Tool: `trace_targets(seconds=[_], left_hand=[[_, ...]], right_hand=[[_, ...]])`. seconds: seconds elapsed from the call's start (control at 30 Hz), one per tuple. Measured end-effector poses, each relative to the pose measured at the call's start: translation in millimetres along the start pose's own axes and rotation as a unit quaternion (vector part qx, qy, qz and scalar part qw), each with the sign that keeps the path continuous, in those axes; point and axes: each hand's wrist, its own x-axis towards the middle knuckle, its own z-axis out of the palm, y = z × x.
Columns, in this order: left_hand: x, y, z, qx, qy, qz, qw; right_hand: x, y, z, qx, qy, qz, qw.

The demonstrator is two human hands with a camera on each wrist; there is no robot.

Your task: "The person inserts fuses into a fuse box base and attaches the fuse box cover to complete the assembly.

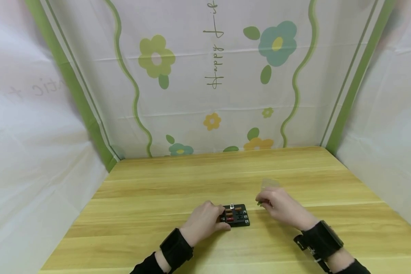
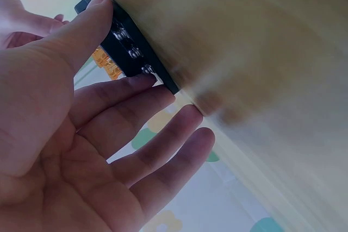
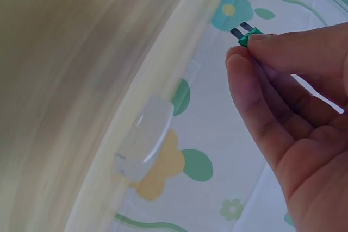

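Note:
A black fuse block [image 1: 240, 220] lies on the table, with orange and red blade fuses in its left part and metal screw terminals along its edges. My left hand [image 1: 203, 220] grips its left end, thumb at the near edge and fingertips at the far edge. In the left wrist view, orange fuses [image 2: 107, 63] stick out from the block beside the fingers. Right of the block, above the table, my right hand [image 1: 282, 205] pinches a green blade fuse [image 3: 250, 37] between thumb and fingertip. The fuse's two metal prongs point away from the fingers.
Behind the right hand sits a small clear plastic box [image 3: 145, 137] on the wooden table [image 1: 150, 190]. A white flowered cloth [image 1: 191, 83] hangs along the table's back edge, and white cloth stands at both sides.

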Motion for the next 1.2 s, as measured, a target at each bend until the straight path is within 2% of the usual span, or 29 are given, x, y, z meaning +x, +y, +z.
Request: trace_targets(seconds=[0.3,0.63,0.93,1.2], left_hand=[[0.5,0.5,-1.1,0.004,-0.003,-0.007,1.0],[0.7,0.0,-0.6,0.006,0.004,-0.002,1.0],[-0.2,-1.1,-0.3,0.0,0.005,0.003,1.0],[0.6,-1.0,-0.4,-0.003,0.002,0.001,1.0]], right_hand=[[3.8,-6.9,6.1,0.013,-0.011,0.004,0.9998],[9.7,-15.7,11.4,0.022,-0.015,-0.01,0.9996],[14.0,-24.3,16.1,0.031,-0.027,-0.001,0.9991],[17.7,-26.8,19.6,0.039,-0.041,-0.026,0.9981]])
